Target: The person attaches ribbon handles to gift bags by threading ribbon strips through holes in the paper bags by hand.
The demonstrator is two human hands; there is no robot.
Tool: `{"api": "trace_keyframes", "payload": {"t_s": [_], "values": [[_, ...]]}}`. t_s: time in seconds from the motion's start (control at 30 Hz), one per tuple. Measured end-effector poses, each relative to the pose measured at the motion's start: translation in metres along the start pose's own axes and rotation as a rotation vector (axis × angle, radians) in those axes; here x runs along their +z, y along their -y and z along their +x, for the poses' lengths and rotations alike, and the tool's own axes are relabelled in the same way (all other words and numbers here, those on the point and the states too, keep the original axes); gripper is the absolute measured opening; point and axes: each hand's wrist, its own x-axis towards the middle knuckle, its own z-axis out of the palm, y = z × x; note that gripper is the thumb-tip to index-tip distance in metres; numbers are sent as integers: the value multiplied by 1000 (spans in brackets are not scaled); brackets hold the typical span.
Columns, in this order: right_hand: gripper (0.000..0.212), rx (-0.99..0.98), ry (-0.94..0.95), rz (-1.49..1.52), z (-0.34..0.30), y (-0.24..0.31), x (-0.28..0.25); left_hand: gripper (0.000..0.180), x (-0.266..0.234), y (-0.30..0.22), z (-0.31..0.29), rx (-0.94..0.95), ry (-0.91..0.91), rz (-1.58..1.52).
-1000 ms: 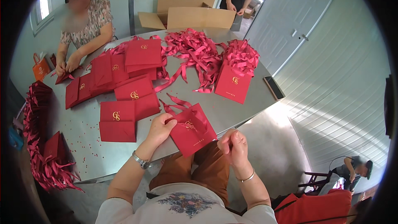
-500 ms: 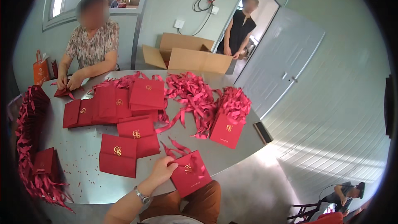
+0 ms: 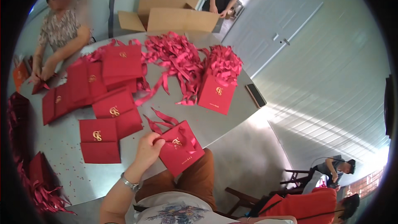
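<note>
The left hand (image 3: 146, 151) is curled closed, fingers pinching the top edge of a red paper gift bag (image 3: 181, 148) with a gold emblem and red ribbon handles, which lies tilted at the near edge of the grey table (image 3: 215, 122), partly overhanging the person's lap. The left forearm comes up from the lower edge, a metal wristwatch (image 3: 131, 183) on the wrist, the hand bent toward the bag; the right hand is out of sight. Flat red bags (image 3: 99, 140) lie just left of the hand, and a loose ribbon pile (image 3: 176, 60) lies farther back.
</note>
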Motion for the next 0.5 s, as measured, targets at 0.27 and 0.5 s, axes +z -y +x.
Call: {"api": "trace_keyframes", "payload": {"t_s": [0.27,0.5], "values": [[41,180,-378,147,13,77,-155,20,-4,-2,-9,25,-3,-14],[15,-674,-1495,-370,61,215,-260,16,-1,-10,2,13,37,-28]]}}
